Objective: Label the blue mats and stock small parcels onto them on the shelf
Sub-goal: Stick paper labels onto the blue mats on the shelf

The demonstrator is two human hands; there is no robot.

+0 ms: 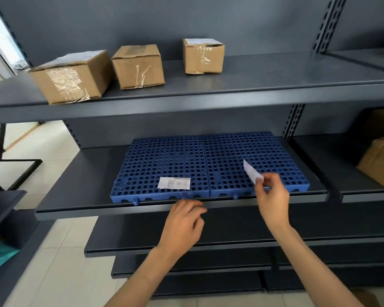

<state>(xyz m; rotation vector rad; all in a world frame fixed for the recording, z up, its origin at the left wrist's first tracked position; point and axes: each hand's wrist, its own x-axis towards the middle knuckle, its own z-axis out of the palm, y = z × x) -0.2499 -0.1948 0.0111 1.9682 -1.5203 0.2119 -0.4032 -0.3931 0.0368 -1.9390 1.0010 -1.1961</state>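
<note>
1. Two blue perforated mats lie flat on the middle shelf (75, 191), the left mat (164, 160) and the right mat (259, 156) touching along a seam that runs near to far.
2. A stuck label (174, 182) lies flat on the left mat close to its near edge, long axis running left to right.
3. The right hand (272, 196) pinches a loose label (252, 173) between thumb and fingertips over the near part of the right mat. The slip is tilted, its long axis rising from the fingers toward the far left.
4. The left hand (184, 224) is at the shelf's near lip, below the left mat, fingers loosely curled and holding nothing.
5. Three cardboard parcels (139, 66) stand in a row on the upper shelf (275, 74), toward its left.
</note>
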